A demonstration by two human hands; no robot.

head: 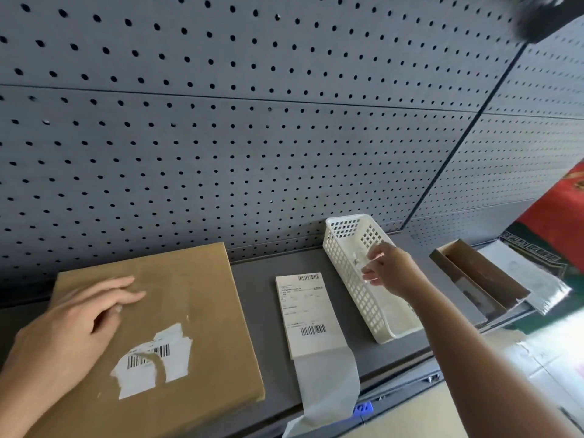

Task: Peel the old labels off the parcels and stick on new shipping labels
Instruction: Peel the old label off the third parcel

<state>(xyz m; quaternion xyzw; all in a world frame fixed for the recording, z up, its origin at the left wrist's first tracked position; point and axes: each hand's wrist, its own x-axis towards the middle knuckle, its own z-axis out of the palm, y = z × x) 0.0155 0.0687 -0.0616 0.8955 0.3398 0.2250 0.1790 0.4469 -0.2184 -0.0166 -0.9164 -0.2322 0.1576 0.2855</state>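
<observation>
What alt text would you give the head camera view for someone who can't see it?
A person's left hand rests flat on a brown cardboard parcel whose old label is half torn away, while the right hand reaches over a white plastic basket. A new shipping label lies between parcel and basket on the grey shelf, below a pegboard wall.

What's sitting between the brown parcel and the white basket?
Head view: a new shipping label lies flat there, its backing strip trailing over the shelf edge.
</observation>
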